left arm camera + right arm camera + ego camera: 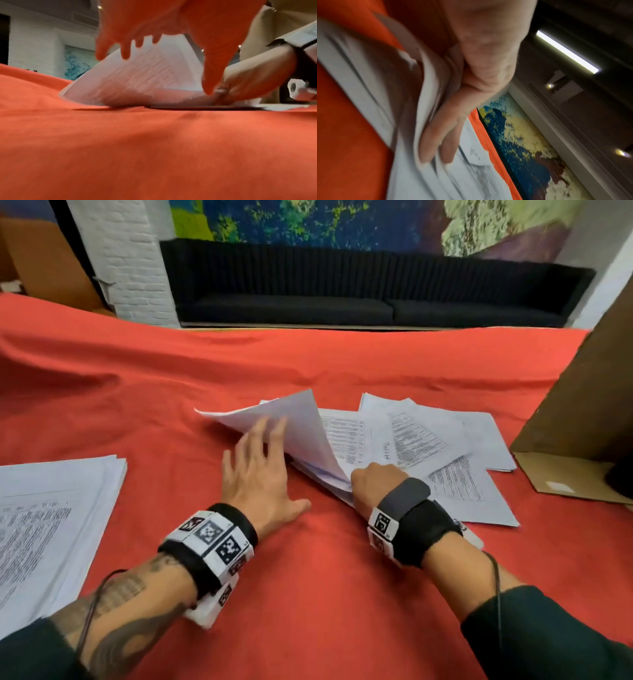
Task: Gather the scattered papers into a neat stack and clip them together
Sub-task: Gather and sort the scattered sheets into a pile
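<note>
Lifting a curled sheaf of papers, the right hand pinches it; left hand spread flat.

Matt red cloth; thin printed paper sheets.

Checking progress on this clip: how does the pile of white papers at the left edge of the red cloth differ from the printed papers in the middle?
The left pile of white papers lies flat, squared and untouched. The middle printed papers are fanned at odd angles, some lifted by the right hand, steadied by the left hand. Both are white printed sheets on the red cloth, with no clip visible on either.
</note>
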Action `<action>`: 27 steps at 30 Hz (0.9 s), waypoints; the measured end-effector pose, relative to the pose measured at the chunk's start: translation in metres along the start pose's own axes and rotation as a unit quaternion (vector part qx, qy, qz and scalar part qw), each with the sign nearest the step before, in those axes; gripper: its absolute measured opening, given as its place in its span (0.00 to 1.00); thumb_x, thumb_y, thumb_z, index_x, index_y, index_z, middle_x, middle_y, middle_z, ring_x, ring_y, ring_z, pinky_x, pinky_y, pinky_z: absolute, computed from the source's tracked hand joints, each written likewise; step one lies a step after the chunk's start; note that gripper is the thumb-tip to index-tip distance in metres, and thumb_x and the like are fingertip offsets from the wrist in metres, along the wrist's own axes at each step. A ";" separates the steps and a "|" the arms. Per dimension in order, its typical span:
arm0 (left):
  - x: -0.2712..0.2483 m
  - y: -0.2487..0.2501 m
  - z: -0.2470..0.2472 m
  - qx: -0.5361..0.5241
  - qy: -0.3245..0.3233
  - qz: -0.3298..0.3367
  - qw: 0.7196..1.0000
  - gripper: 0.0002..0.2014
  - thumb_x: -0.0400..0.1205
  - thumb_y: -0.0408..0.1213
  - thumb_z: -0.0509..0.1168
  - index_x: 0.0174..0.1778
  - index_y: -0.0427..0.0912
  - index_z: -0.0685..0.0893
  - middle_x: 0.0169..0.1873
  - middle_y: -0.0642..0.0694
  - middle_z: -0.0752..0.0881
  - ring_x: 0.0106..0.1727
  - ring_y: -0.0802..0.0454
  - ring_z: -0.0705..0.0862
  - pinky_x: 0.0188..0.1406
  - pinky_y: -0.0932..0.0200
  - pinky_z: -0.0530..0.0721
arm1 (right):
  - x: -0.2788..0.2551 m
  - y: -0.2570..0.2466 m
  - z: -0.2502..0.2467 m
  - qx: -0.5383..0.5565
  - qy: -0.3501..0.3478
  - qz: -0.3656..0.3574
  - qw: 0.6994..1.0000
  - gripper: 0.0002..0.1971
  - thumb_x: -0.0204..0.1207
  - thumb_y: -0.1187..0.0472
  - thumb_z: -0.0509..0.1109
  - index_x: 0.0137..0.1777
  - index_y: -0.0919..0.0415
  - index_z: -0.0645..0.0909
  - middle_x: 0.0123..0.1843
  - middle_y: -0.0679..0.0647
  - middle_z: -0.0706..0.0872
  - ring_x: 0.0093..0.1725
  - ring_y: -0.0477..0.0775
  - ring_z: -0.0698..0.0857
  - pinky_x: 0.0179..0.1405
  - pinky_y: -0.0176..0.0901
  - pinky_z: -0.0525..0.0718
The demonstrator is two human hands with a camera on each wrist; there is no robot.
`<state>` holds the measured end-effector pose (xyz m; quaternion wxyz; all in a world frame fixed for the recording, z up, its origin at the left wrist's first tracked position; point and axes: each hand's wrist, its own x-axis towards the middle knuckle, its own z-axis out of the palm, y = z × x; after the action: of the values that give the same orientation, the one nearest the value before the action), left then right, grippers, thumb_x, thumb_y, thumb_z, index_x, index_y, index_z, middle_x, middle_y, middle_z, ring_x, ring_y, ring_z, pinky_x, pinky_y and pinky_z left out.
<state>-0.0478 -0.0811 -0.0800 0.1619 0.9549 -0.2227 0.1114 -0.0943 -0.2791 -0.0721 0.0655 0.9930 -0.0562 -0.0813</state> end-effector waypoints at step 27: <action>-0.043 0.004 -0.014 0.113 -0.229 0.151 0.955 0.18 0.85 0.42 0.62 0.70 0.61 0.80 0.66 0.57 0.82 0.68 0.46 0.83 0.58 0.47 0.84 | -0.006 0.038 0.014 0.026 -0.075 0.093 0.992 0.60 0.50 0.48 0.74 0.84 0.33 0.47 0.57 0.56 0.84 0.53 0.65 0.89 0.60 0.62 0.86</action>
<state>-0.0893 -0.0631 -0.0778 -0.0215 0.9219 -0.3817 -0.0629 -0.1060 -0.3180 -0.0798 0.0428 0.9758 -0.1556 -0.1477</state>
